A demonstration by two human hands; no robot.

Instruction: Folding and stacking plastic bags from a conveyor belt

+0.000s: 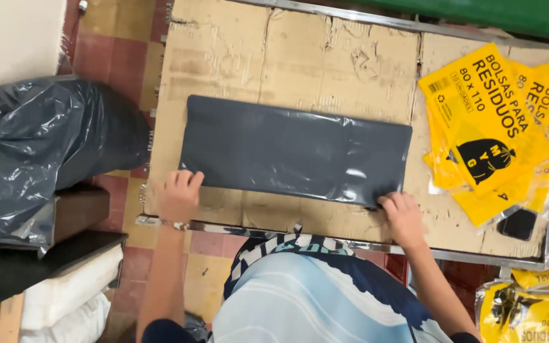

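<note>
- Folded dark grey plastic bags lie as one flat, long rectangle across the middle of a cardboard-covered table, both hands on the near edge.
- At 9 o'clock of the table, a bulging black sack sits over the tiled floor, well apart from the work.
- At about 7 o'clock of the rectangle, the left hand presses flat on its near left corner, fingers together and laid on the plastic rather than closed around it.
- At 5 o'clock of the rectangle, the right hand pinches the near right corner, fingertips closed on the plastic edge.
- At 3 o'clock, a loose heap of yellow printed packets lies on the table, apart from the grey stack.
- Judging by how things lie, the stack looks squared and flattened; no yellow packet holds it yet, so packing seems left to do.
</note>
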